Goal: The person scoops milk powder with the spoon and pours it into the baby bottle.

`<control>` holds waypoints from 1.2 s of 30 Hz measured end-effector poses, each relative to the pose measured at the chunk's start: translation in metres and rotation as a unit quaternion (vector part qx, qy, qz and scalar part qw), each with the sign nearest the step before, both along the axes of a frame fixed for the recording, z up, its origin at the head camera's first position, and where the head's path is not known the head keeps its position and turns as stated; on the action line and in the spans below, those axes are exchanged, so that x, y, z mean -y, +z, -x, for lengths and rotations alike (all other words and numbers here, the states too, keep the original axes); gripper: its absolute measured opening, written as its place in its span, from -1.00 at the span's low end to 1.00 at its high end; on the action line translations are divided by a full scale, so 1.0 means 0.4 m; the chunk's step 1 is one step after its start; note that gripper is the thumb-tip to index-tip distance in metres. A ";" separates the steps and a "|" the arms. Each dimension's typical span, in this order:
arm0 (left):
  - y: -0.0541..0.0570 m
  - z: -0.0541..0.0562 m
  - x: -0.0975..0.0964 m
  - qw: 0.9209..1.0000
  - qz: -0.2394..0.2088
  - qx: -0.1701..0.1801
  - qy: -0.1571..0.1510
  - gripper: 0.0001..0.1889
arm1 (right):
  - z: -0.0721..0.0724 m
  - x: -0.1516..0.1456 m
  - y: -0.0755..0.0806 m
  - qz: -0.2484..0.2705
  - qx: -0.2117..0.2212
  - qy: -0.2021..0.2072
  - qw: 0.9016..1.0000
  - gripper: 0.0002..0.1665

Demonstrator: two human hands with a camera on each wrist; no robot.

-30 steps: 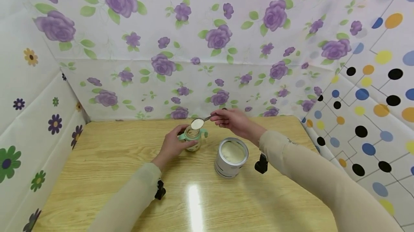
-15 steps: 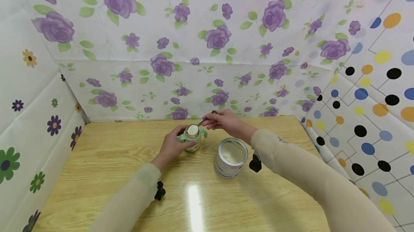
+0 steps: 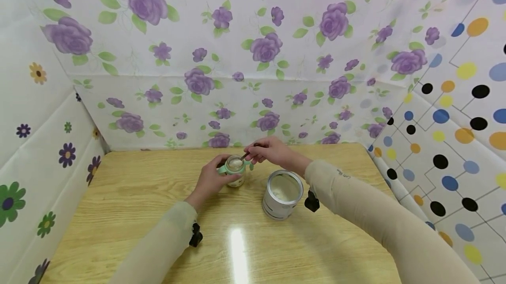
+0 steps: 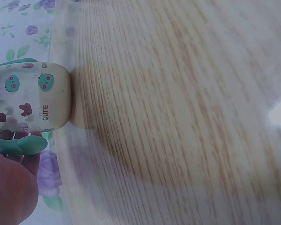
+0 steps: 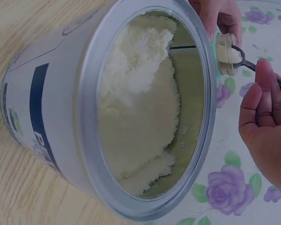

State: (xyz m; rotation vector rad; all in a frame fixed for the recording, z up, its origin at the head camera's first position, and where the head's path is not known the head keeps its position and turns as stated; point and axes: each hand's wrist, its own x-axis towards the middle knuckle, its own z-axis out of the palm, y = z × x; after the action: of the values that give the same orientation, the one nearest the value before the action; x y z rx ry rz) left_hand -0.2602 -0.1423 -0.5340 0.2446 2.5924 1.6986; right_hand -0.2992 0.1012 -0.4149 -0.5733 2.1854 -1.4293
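My left hand (image 3: pixel 209 179) grips a baby bottle (image 4: pixel 33 96) with mint-green side handles and printed cartoon figures. The bottle stands upright near the table's back edge, its wide mouth uncovered. Above it, my right hand (image 3: pixel 273 150) pinches a dark-handled spoon (image 5: pixel 247 63). The spoon's bowl is at the bottle's mouth, and white powder (image 5: pixel 235 56) shows there in the right wrist view. Just to the right stands a large uncapped tin (image 3: pixel 274 210), partly filled with pale milk powder (image 5: pixel 136 93) that is scooped unevenly.
A wood-grain table (image 3: pixel 130 196) bears the bottle and the tin. Behind it hangs a white cloth with purple roses (image 3: pixel 265 47). Patterned sheets close off the left and right sides. A black wrist camera (image 3: pixel 312 202) on the right sleeve sits beside the tin.
My right hand has moved left and slightly down, bringing the heaped spoon from above the bottle into its mouth. The left hand and the tin have stayed in place.
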 end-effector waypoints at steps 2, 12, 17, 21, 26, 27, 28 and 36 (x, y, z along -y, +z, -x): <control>0.001 -0.001 0.000 1.000 0.000 -0.001 -0.001 -0.27 | -0.001 -0.003 -0.001 -0.002 -0.005 0.002 1.000 -0.61; -0.005 -0.002 0.001 1.000 -0.007 0.001 -0.008 -0.29 | -0.002 -0.004 0.006 -0.023 -0.047 0.038 0.998 -0.65; -0.004 -0.001 0.002 1.000 -0.011 -0.001 -0.012 -0.30 | -0.005 0.001 0.012 -0.038 -0.059 0.052 0.996 -0.64; -0.004 -0.001 0.003 1.000 -0.009 -0.007 -0.013 -0.30 | -0.003 0.002 0.010 -0.044 -0.078 0.058 0.994 -0.63; -0.006 0.000 0.005 1.000 -0.008 -0.012 -0.014 -0.30 | 0.000 0.002 0.007 -0.055 -0.097 0.059 0.992 -0.64; -0.006 0.000 0.005 1.000 -0.008 -0.012 -0.014 -0.31 | 0.001 0.002 0.006 -0.056 -0.099 0.061 0.992 -0.65; -0.006 0.001 0.006 1.000 -0.007 -0.013 -0.014 -0.31 | 0.000 0.001 0.007 -0.058 -0.102 0.062 0.991 -0.65; -0.006 0.003 0.007 1.000 -0.003 -0.016 -0.013 -0.31 | -0.007 0.002 0.007 -0.068 -0.113 0.067 0.989 -0.63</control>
State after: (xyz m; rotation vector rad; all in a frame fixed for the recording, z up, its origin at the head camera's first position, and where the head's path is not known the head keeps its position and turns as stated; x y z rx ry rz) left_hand -0.2613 -0.1451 -0.5365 0.3058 2.5954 1.7079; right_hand -0.2966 0.1004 -0.4120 -0.8504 2.3452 -1.1851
